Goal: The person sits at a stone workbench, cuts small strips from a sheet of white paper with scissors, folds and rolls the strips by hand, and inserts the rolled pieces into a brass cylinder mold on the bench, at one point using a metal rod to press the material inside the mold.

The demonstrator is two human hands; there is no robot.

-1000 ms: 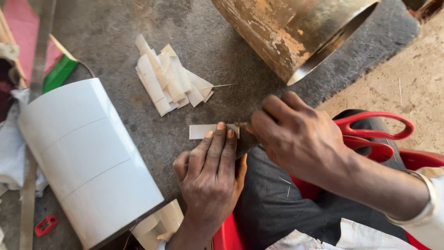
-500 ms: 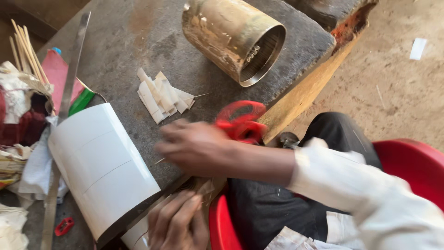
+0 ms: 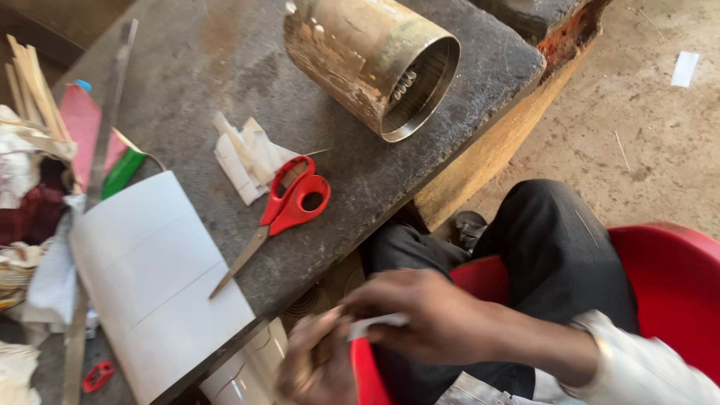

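Your hands meet low over your lap: the right hand [image 3: 427,319] pinches a white strip [image 3: 375,325], and the blurred left hand [image 3: 315,364] seems closed on its other end, perhaps to steady it. On the desk [image 3: 225,67] lie red scissors [image 3: 289,202], within reach beside white sheets [image 3: 154,277], cut strips [image 3: 244,154] and a rusty can [image 3: 367,60].

1. My right hand [image 3: 442,322] is bare; no ring shows on it.
2. My right arm wears a white long sleeve [image 3: 645,371], creased and loose, entering from the 4 o'clock corner.
3. A pale band circles that wrist at the cuff edge.
4. My left hand [image 3: 315,364], blurred at 6 o'clock, is bare too.
5. My legs wear dark grey trousers [image 3: 555,255], creased at the knee.
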